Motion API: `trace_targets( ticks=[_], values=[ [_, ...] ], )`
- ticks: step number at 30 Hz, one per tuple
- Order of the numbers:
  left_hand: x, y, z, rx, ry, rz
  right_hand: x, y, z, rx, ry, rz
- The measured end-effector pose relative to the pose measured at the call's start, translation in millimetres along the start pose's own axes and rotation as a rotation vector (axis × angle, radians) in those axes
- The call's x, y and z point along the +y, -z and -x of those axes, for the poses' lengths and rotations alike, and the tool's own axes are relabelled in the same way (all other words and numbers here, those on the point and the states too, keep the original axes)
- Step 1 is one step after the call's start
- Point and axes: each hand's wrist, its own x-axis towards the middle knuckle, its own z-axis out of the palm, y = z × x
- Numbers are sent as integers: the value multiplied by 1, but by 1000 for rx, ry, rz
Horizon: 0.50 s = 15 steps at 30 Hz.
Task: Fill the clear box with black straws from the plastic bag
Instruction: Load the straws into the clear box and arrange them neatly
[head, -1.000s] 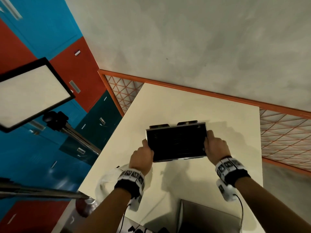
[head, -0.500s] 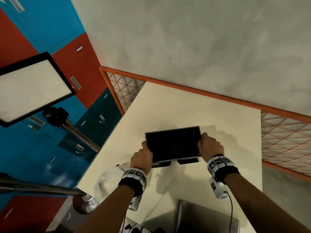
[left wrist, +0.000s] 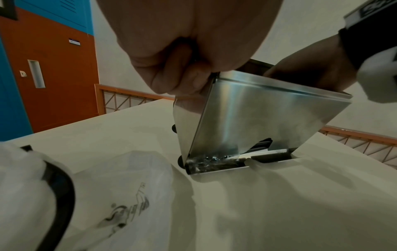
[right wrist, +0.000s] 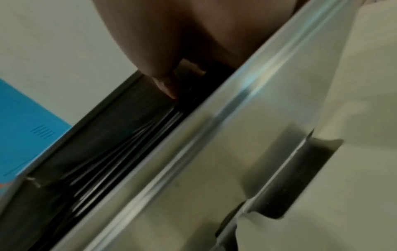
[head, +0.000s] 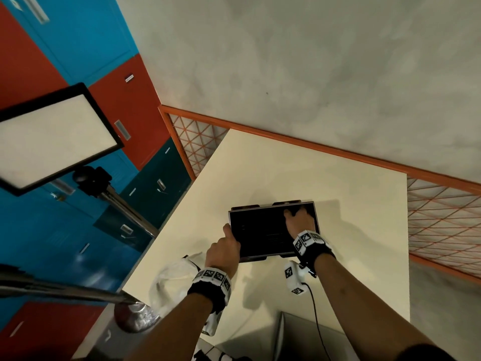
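Note:
The clear box (head: 260, 230) stands on the cream table (head: 299, 178), packed with black straws (head: 263, 237). My left hand (head: 223, 247) grips its near left corner, fingers curled round the rim (left wrist: 193, 81). Over the far right part of the box, my right hand (head: 299, 218) reaches down inside; its thumb tip (right wrist: 167, 88) touches the straws (right wrist: 120, 144). In the left wrist view the shiny box wall (left wrist: 268, 115) fills the middle. The crumpled plastic bag (head: 171, 282) lies at the table's left edge beside my left wrist, and it looks empty (left wrist: 128, 195).
A lit panel (head: 52, 136) on a metal stand (head: 135, 316) leans in from the left, close to the table's left edge. An orange railing (head: 312, 147) runs behind the table. A grey box (head: 312, 337) sits at the near edge. A cable hangs from my right wrist.
Both hands held the box by its ends and rocked it. Now my right hand has left the right end and reaches into the box onto the straws; the left hand keeps its hold.

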Motion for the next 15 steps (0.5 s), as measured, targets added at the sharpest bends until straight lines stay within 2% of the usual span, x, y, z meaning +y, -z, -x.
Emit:
trace_targets(
  ticks=[12,15],
  values=[
    [-3,-1,2,0,11,13,19,2,8,-2,130,89],
    [-3,-1,-1,-4,16,2,16,7,17,-2,194,194]
  ],
)
